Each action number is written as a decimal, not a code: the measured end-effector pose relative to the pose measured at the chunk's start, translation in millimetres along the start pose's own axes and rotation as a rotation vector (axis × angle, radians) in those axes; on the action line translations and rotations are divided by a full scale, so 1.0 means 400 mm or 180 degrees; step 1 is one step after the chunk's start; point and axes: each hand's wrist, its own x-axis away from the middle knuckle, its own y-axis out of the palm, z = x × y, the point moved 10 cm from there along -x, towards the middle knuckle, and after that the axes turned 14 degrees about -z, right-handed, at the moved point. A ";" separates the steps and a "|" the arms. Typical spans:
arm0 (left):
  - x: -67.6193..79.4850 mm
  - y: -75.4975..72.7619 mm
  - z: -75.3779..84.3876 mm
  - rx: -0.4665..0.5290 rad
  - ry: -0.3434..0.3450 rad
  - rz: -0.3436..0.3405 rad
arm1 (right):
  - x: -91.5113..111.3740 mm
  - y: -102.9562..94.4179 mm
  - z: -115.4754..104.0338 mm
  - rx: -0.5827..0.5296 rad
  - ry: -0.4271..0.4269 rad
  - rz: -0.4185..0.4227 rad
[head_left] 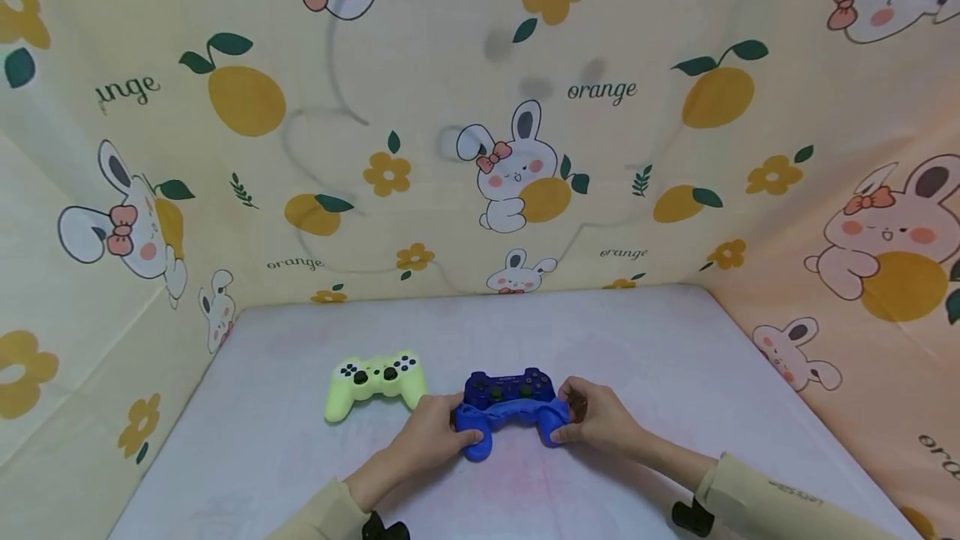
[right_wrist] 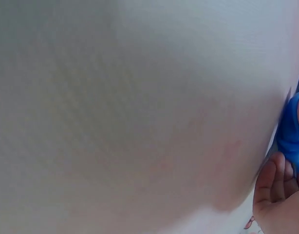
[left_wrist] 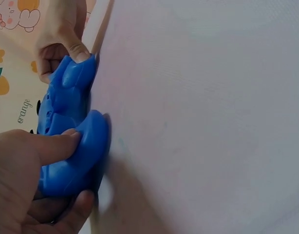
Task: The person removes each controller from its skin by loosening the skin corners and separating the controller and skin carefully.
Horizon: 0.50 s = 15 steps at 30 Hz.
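Note:
A dark blue game controller (head_left: 517,384) sits on the white table in the head view, its top face uncovered. Over its lower part and both handles lies a bright blue silicone cover (head_left: 476,442), its edge bunched across the front. My left hand (head_left: 427,440) grips the left handle, thumb on top and fingers underneath, as the left wrist view also shows on the cover (left_wrist: 71,170). At the other handle, my right hand (head_left: 602,417) pinches the cover between thumb and curled fingers. The right wrist view catches only part of that hand (right_wrist: 278,200) at its edge.
A pale yellow-green game controller (head_left: 377,387) lies to the left, close by my left hand. The white tabletop (head_left: 615,340) is enclosed at the back and sides by cream cloth (head_left: 435,65) printed with rabbits and oranges.

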 end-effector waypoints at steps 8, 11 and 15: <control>-0.005 0.000 -0.003 -0.0008 -0.0005 -0.0073 | 0.005 0.003 0.000 -0.0229 0.0164 -0.0084; -0.005 -0.003 -0.005 -0.0010 -0.0018 -0.0085 | 0.006 0.004 -0.004 -0.0282 0.0171 -0.0104; -0.005 -0.005 -0.003 0.0014 0.0003 -0.0096 | 0.009 0.004 -0.003 -0.0331 0.0264 -0.0077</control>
